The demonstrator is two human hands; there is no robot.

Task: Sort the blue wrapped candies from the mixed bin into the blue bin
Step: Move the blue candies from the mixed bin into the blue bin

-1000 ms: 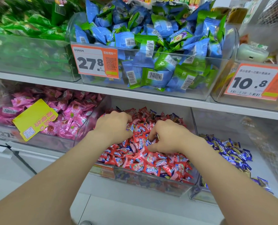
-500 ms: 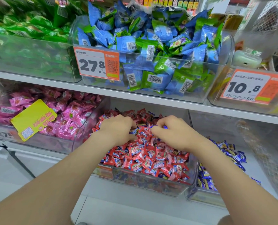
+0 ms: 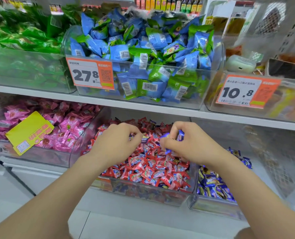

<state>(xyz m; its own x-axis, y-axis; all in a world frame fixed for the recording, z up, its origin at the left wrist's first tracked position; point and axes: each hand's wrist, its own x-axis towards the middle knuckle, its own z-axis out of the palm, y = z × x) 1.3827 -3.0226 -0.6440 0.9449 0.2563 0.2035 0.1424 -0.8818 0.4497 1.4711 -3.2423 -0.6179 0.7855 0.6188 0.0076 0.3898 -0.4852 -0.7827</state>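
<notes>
The mixed bin [image 3: 143,194], a clear tub on the lower shelf, is heaped with red wrapped candies [image 3: 148,171] and a few blue ones. To its right stands the blue bin [image 3: 212,206] holding blue wrapped candies [image 3: 212,185]. My right hand [image 3: 190,144] hovers over the mixed bin with curled fingers gripping blue wrapped candies [image 3: 180,135]; blue wrappers poke out above and below its fingers. My left hand [image 3: 117,142] rests on the red pile with thumb and fingers pinched together on a small wrapper at its fingertips; its colour is blurred.
A clear bin of pink candies [image 3: 57,128] with a yellow tag sits left of the mixed bin. The upper shelf edge [image 3: 143,107] runs just above my hands, carrying bins of green packets [image 3: 22,49] and blue-green packets [image 3: 143,57] with orange price tags.
Both hands have lifted from digging in the red pile. My right hand has come up holding blue candies; my left hand has closed its fingertips on a wrapper.
</notes>
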